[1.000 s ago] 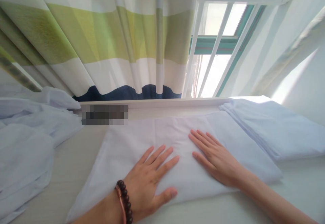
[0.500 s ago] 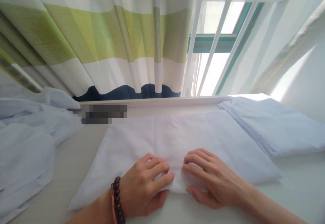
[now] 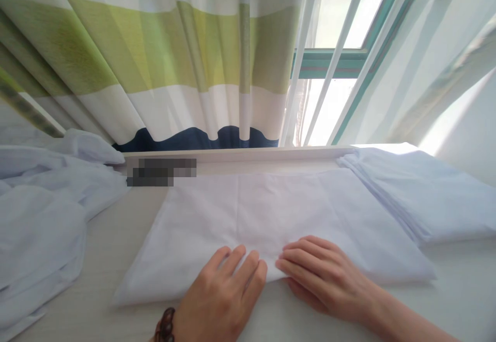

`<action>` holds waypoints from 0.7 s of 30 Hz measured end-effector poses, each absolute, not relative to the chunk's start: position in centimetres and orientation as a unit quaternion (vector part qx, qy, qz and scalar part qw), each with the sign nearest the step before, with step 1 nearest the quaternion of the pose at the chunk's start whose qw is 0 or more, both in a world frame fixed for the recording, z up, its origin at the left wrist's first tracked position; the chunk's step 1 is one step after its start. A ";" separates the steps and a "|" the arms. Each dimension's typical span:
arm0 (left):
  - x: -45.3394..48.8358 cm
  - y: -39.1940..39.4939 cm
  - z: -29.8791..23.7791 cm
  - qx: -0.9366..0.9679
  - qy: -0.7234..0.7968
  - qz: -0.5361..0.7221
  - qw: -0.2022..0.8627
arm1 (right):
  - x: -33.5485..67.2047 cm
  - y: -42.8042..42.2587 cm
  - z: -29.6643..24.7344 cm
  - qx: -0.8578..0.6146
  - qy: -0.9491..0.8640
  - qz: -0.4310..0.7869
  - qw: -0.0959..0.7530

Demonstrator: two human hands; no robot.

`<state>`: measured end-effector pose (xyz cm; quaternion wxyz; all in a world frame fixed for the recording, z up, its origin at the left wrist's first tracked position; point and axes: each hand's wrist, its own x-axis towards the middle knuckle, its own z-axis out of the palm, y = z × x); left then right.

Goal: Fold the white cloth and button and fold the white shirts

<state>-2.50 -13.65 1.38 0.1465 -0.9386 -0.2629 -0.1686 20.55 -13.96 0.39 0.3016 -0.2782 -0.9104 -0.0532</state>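
A folded white cloth (image 3: 248, 207) lies flat before me, with a crease running down its middle. At its near edge, my left hand (image 3: 227, 290) rests with the fingertips spread on the fabric; its thumb is hidden, and a dark bead bracelet (image 3: 167, 324) is on that wrist. To its right, my right hand (image 3: 325, 275) has its fingers together on top of the same edge, with the thumb tucked below, pinching the fabric. A small gap separates the two hands.
Crumpled white fabric (image 3: 42, 218) is heaped on the left. Another folded white cloth (image 3: 426, 192) lies on the right. Behind the pale surface's raised edge (image 3: 251, 155) hang a green-and-white curtain (image 3: 155, 47) and white rails (image 3: 331, 63). A blurred-out dark patch (image 3: 160, 171) sits near that edge.
My left hand has drawn back toward me and turned, its fingers now pointing away and its thumb out of sight. My right hand's fingers have closed together on the cloth's near edge.
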 end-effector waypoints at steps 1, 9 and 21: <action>-2.4 -13.7 1.2 -0.934 -0.270 -0.178 0.154 | 20.5 -14.0 0.4 -0.279 -0.911 -0.053 0.300; -2.6 -13.5 1.1 -0.922 -0.234 -0.236 0.200 | 18.6 -15.4 -0.6 -0.352 -0.887 -0.088 0.285; -2.9 -13.1 1.0 -0.916 -0.274 -0.188 0.227 | 19.0 -15.1 -0.7 -0.345 -0.893 -0.071 0.282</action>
